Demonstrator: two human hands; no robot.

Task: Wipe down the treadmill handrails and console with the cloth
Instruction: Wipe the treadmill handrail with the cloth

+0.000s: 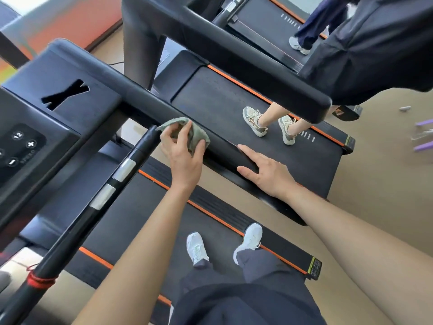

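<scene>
The left hand (181,152) is holding a crumpled grey-green cloth (195,133) against the black padded right handrail (225,154), close to where the rail is joining the console (70,99). The fingers are curling over the top of the cloth and the thumb (200,148) is closing from the near side, so the cloth is being pinched between them and is lying on the rail's upper surface.

The right hand (267,172) is resting palm-down on the same handrail, nearer the rail's free end and apart from the cloth. Its index finger is lying straight along the rail and the thumb is spreading away from it. The remaining fingers are hidden.

The console is showing a speed keypad (21,146) with plus and minus buttons. A black centre bar (77,228) carrying two silver sensor plates (124,170) is running just beside the left hand.

The person's white shoes (196,247) are standing on the running belt (145,231). On the neighbouring treadmill (222,102), another person's beige sneakers (254,121) are standing on the belt.
</scene>
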